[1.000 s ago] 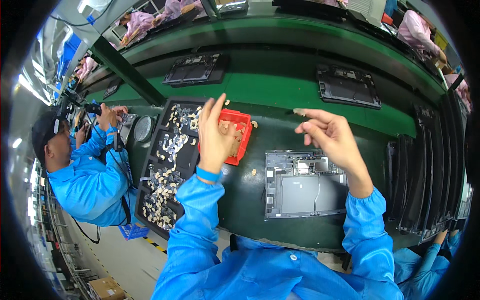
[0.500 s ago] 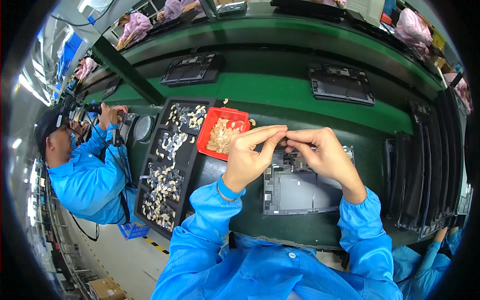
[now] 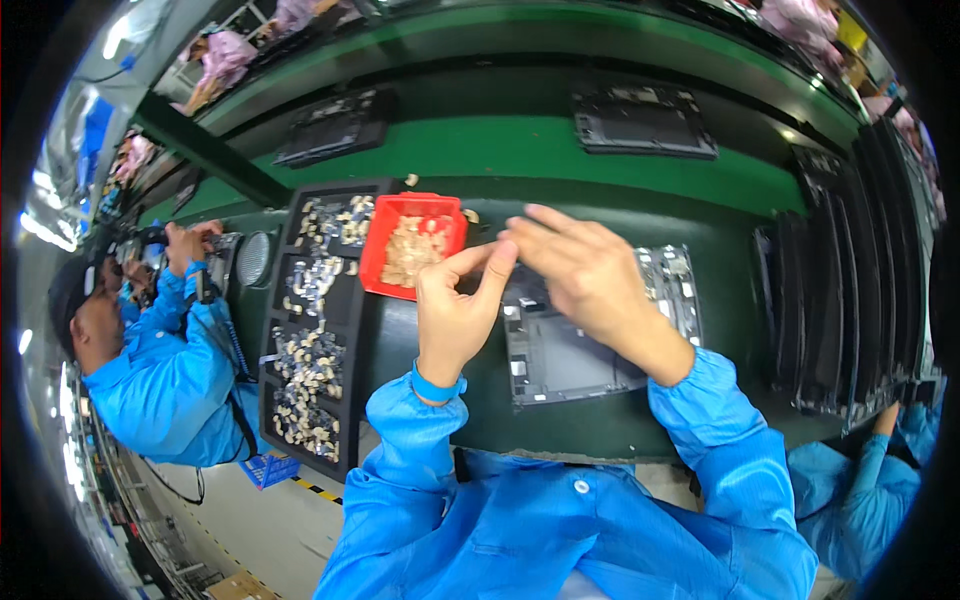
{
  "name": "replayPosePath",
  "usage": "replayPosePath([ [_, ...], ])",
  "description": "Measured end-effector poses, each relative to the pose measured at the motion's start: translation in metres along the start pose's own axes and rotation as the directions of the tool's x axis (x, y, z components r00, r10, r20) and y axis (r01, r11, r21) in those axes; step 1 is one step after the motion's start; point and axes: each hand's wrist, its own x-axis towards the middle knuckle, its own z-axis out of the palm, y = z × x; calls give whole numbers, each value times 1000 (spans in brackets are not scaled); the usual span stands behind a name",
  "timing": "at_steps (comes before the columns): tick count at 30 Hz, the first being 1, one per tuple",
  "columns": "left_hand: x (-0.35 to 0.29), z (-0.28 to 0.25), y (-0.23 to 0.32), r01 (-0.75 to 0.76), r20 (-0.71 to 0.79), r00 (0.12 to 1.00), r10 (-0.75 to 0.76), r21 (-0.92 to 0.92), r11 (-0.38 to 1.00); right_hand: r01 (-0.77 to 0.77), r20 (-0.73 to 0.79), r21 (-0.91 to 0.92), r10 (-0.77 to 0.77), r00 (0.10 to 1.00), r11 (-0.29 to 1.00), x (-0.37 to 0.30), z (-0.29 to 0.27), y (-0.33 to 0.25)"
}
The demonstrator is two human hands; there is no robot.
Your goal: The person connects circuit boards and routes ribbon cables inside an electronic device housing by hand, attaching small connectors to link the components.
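My left hand (image 3: 452, 318) is raised beside the red bin, thumb and forefinger pressed together; what lies between them, if anything, is too small to make out. My right hand (image 3: 592, 285) hovers over an opened grey laptop chassis (image 3: 570, 355), its fingers stretched out, slightly smeared by motion, the tips close to my left fingertips. Flat on the green bench, the chassis is partly hidden by my right hand. The red bin (image 3: 372, 262) holds many small beige pieces (image 3: 412, 248).
A black compartment tray (image 3: 350, 345) with small beige and dark pieces stands left of the bin. Several dark chassis (image 3: 840, 290) are stacked upright at right. Two more, a left one (image 3: 335, 127) and a right one (image 3: 645, 125), lie beyond. A co-worker in blue (image 3: 160, 370) works at left.
My right hand's fingers have straightened out of a pinch beside my left fingertips. My left hand stays pinched. The whole view has shifted a little.
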Motion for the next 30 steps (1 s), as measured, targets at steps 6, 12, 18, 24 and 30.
replayPosePath([
  [6, -11, 28, 19, -95, 313, 944, 108, -56, 994, -514, 231, 788, 610, 758, 339, -41, -24, -8],
  [12, -7, 87, 26, -596, 491, 741, 458, 168, 785, -420, 27, 874, 839, 544, 245, -99, -54, 8],
  [18, 0, 97, -14, -615, 760, 585, 284, 187, 766, -644, 103, 738, 911, 400, 199, -129, -80, 13],
  [24, -8, 77, -12, -676, 781, 518, 348, 125, 726, -808, 101, 552, 945, 310, 206, -118, -70, -11],
  [30, -3, 78, -18, -691, 767, 515, 382, 108, 715, -852, 118, 474, 943, 312, 222, -116, -43, -22],
])
